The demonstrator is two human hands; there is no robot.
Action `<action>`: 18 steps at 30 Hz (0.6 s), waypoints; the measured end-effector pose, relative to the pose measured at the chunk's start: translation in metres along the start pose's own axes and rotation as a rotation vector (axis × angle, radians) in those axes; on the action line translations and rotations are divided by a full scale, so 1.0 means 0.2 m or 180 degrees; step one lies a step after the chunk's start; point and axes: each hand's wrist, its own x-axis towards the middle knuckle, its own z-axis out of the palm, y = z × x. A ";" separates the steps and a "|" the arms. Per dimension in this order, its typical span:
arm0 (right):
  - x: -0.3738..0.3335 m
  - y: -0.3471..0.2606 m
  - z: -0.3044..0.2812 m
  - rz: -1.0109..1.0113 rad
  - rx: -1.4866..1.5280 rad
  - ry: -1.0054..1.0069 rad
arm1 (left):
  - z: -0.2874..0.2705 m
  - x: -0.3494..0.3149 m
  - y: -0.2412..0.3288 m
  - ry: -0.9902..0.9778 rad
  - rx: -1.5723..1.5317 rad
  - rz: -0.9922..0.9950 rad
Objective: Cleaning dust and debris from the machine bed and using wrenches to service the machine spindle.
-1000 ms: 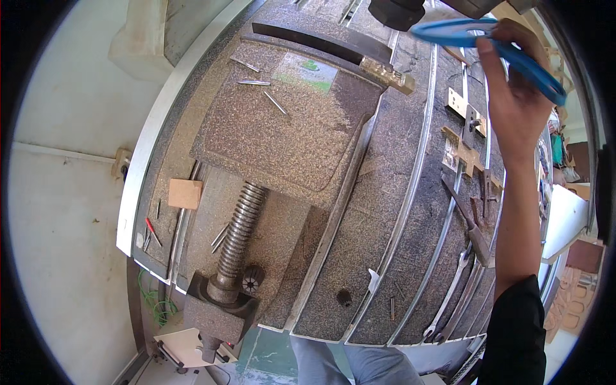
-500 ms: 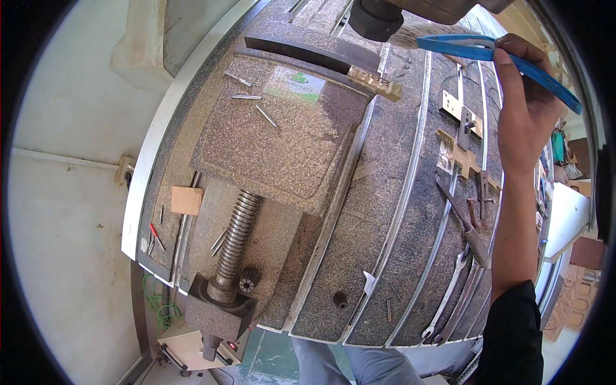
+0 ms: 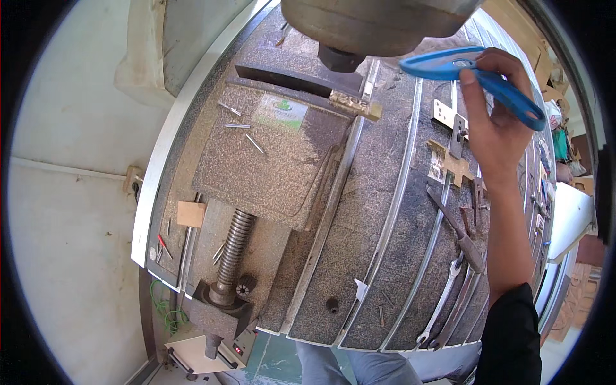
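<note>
My right hand [image 3: 504, 119] is closed round the handle of a blue brush [image 3: 507, 96] at the upper right. Its head lies over the far part of the slotted machine bed [image 3: 378, 160], just right of the spindle [image 3: 340, 58]; most of its bristles are hidden. To the left of the hand is a dust-covered vise [image 3: 256, 160] with a long screw [image 3: 235, 244]. Several small metal bits [image 3: 237, 126] lie on top of the vise, beside a printed card. Nowhere in the picture does my left hand appear.
Brass-coloured clamp pieces [image 3: 457, 168], a file with a handle [image 3: 470, 251] and a wrench [image 3: 441, 301] lie on the right side of the bed. A wooden block [image 3: 191, 213] sits near its left edge. The spindle housing [image 3: 385, 25] hangs overhead. Brown chips coat the bed.
The brush in my right hand has moved left and slightly down, and its blue side has turned more to view. More of the spindle housing shows at the top as the view has shifted.
</note>
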 end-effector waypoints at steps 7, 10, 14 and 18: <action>0.00 -0.04 -0.01 0.0902 0.0773 0.0077 | 0.04 0.03 0.05 0.0017 0.0033 0.0079; -0.02 -0.12 0.00 0.0608 0.1228 -0.0728 | 0.04 0.02 0.06 0.0052 0.0040 0.0109; -0.03 -0.15 0.05 0.1271 0.2317 -0.0280 | 0.03 0.00 0.07 0.0107 0.0058 0.0126; 0.01 -0.03 -0.01 0.0439 0.0574 -0.0277 | 0.02 -0.01 0.09 0.0131 0.0083 0.0134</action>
